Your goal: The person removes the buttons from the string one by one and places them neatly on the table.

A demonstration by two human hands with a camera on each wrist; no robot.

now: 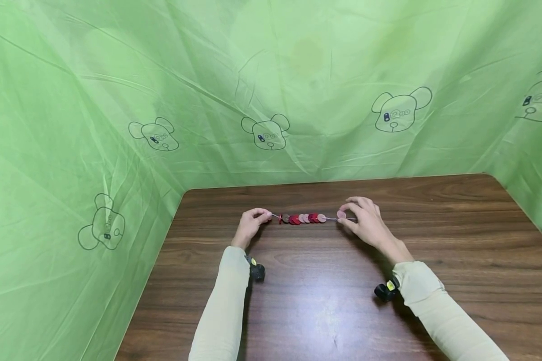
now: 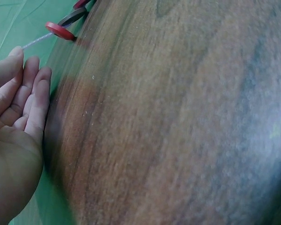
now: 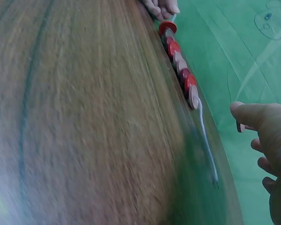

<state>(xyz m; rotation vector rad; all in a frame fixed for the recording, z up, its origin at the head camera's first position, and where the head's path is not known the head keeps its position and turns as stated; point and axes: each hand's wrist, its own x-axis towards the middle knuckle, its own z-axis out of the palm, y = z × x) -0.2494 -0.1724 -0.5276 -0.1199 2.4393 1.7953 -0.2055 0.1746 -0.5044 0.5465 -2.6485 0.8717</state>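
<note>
A row of round buttons in red, dark red, pink and dark grey is threaded on a pale string, overlapping one another just over the table. My left hand pinches the string's left end between thumb and forefinger, beside the red end button. Off the row's right end, my right hand pinches a single pink button between thumb and fingertips. In the right wrist view, that button shows only partly behind the thumb. The string's right end hangs free of the fingers there, apart from the loose button.
The brown wood-grain table reaches back to a green cloth curtain printed with bear-head outlines. Cloth also hangs along the left and right sides. Each wrist wears a small black camera.
</note>
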